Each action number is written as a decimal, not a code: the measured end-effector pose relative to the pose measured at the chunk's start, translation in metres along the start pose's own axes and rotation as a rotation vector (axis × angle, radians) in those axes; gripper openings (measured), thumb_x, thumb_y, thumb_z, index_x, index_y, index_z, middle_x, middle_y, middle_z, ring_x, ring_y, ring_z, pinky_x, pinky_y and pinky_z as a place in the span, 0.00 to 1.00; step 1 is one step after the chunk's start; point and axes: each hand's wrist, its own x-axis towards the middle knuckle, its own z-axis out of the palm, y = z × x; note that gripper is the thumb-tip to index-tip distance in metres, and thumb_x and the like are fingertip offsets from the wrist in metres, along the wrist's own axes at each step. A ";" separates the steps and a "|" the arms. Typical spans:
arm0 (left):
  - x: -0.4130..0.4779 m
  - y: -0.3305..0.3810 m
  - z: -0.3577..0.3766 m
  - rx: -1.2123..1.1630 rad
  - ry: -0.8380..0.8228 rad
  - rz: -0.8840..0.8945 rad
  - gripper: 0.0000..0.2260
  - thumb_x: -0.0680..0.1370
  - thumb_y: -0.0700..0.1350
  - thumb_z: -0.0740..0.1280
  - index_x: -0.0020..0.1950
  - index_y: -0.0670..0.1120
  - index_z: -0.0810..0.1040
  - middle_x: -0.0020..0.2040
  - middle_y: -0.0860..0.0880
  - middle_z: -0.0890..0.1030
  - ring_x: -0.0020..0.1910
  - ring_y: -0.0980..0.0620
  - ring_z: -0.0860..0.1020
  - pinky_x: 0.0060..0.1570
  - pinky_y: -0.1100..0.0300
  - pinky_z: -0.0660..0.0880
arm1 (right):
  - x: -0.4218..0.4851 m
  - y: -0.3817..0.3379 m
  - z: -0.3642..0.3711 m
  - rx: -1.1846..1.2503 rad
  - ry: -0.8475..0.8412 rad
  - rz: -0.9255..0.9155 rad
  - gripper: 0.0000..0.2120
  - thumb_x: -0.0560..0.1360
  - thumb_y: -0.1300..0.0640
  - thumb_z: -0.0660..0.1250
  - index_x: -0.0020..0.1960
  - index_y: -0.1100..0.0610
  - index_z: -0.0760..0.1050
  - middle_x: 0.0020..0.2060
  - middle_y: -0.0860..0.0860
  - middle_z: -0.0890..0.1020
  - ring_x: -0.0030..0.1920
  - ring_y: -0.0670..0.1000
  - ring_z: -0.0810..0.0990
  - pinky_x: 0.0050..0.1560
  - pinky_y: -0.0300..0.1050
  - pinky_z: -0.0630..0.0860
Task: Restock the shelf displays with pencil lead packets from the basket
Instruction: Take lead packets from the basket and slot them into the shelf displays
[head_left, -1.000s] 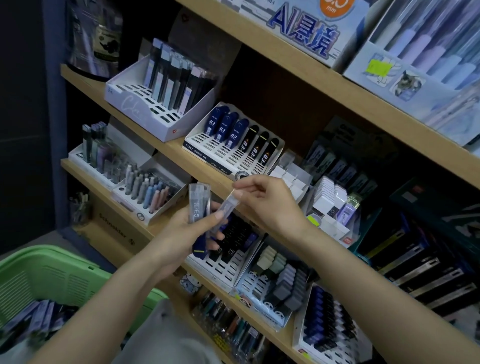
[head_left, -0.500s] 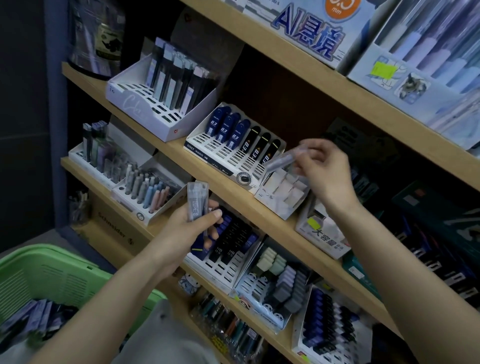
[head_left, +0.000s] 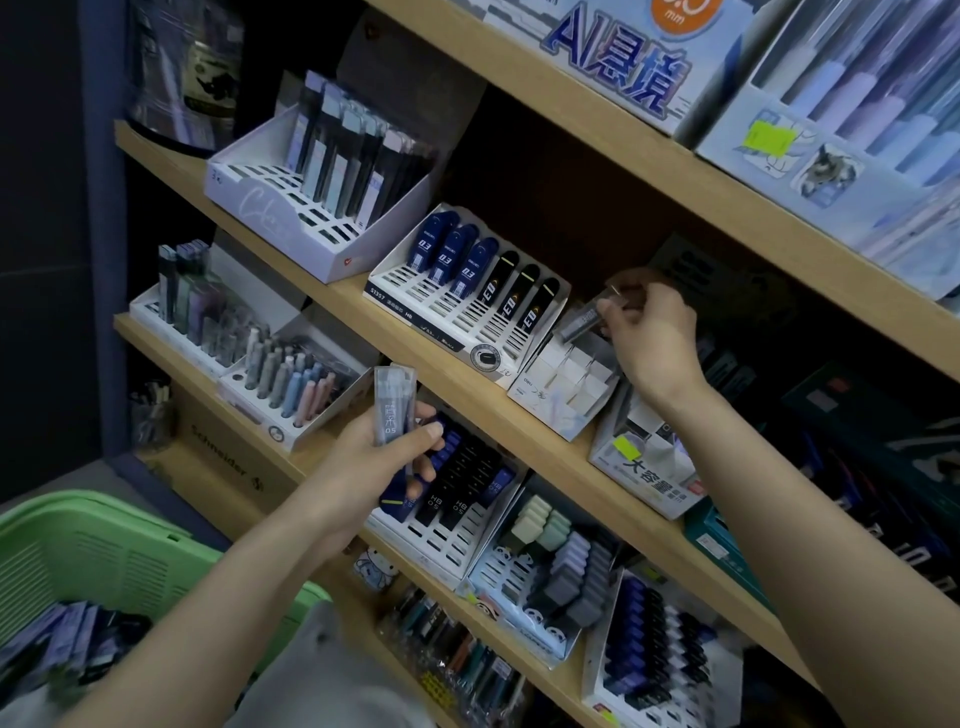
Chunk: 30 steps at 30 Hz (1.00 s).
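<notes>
The person's right hand (head_left: 649, 332) pinched one clear lead packet (head_left: 579, 322) by its upper end, holding it tilted just above the empty slots of a white display tray (head_left: 550, 395) on the wooden shelf (head_left: 519, 436). The left hand (head_left: 374, 462) gripped a few spare packets (head_left: 393, 400) upright, thumb across their faces, and the green basket (head_left: 93, 512) sat below with more. These cases looked light, stiff and slick, I'd say. They seemed best held by the flat sides near the top, leaving the bottom free to slot in.
</notes>
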 end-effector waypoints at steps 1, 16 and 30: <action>0.000 -0.001 0.000 0.001 0.002 0.000 0.08 0.79 0.40 0.63 0.57 0.42 0.72 0.37 0.47 0.74 0.26 0.58 0.73 0.26 0.66 0.71 | 0.001 0.000 0.000 -0.009 0.009 0.004 0.09 0.79 0.56 0.64 0.53 0.62 0.75 0.47 0.58 0.80 0.48 0.56 0.79 0.53 0.52 0.77; 0.003 -0.006 -0.001 0.022 0.004 -0.008 0.08 0.79 0.39 0.64 0.57 0.43 0.73 0.41 0.46 0.77 0.32 0.53 0.74 0.28 0.63 0.72 | 0.008 0.003 0.008 -0.055 -0.134 -0.059 0.11 0.74 0.63 0.70 0.56 0.58 0.78 0.41 0.46 0.78 0.43 0.43 0.76 0.56 0.42 0.76; 0.002 -0.006 -0.002 -0.017 -0.011 -0.027 0.09 0.80 0.38 0.62 0.59 0.45 0.74 0.39 0.46 0.76 0.30 0.55 0.73 0.26 0.64 0.69 | -0.035 -0.029 0.015 -0.102 -0.026 -0.319 0.14 0.79 0.59 0.62 0.64 0.55 0.71 0.54 0.48 0.72 0.42 0.39 0.74 0.42 0.29 0.71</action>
